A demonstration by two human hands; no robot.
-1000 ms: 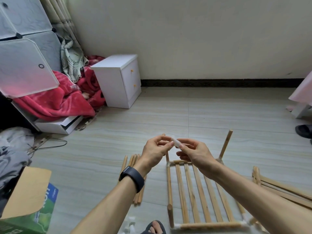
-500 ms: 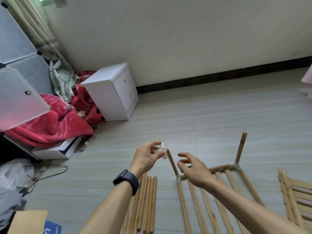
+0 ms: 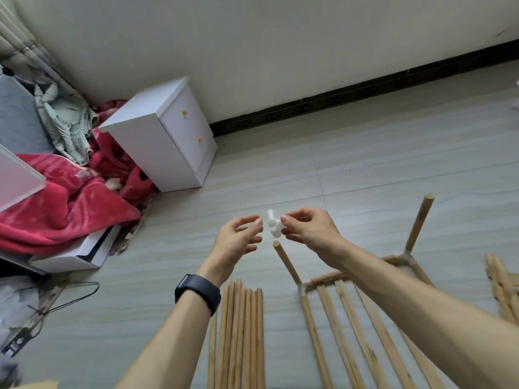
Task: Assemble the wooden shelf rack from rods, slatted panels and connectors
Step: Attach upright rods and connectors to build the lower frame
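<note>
While the red blanket [image 3: 70, 206] and the white cabinet [image 3: 165, 138] are seen at the left much as they were half a second ago, the change is found at the hands. The left hand [image 3: 238, 240], a dark watch [image 3: 198, 293] on its wrist, was then holding the white connector [image 3: 273, 226] alone. Now its thumb and forefinger tips are brought together at the connector's left side, and whether that grip pinches the piece or only touches it cannot be told. Below this hand a bundle of loose rods [image 3: 241, 332] is laid on the floor [image 3: 365, 164]. The connector is held in the air just above the top of the near upright rod [image 3: 288, 262], a small gap being left between them. The right hand [image 3: 309, 231], spread and empty beside that rod before, has been brought up, and its grip is pinched on the connector's right side. The rod is seated in a corner joint of the slatted panel [image 3: 335, 321] on the floor, a second upright rod [image 3: 418, 223] is fixed at the far corner, and another panel [image 3: 502, 290] is cut off by the right edge.
</note>
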